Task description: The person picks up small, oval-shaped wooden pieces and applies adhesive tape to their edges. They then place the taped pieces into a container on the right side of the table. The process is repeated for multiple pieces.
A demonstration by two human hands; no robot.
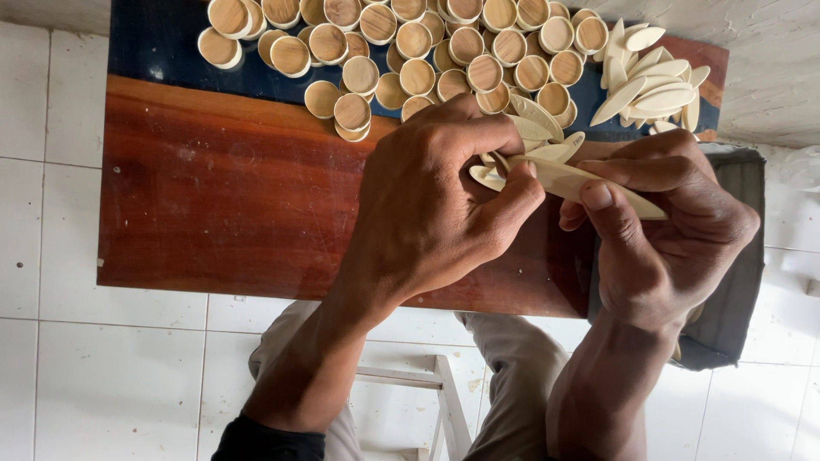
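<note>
White floor tiles framed a reddish wooden worktop [222,196]; both hands met over it, the left hand [436,209] and right hand [662,226] pinching pale leaf-shaped wooden slips [555,175]. Round wooden discs [418,51] lay at twelve o'clock, loose slips [653,72] at one o'clock

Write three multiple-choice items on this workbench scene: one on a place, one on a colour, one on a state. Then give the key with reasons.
1. Where does the heap of round discs lie?
A. On the far, dark-blue part of the board
B. On the floor tiles
C. On the stool

2. What colour are the leaf-shaped pieces?
A. Black
B. Pale cream
C. Bright green

3. What is the right hand doing?
A. Resting flat and empty
B. Pinching a leaf-shaped piece
C. Gripping a hammer

Key: A, the discs cover the blue strip; B, the pile at the far right is cream; B, its thumb and fingers close on a long piece, which the left hand meets.
</note>
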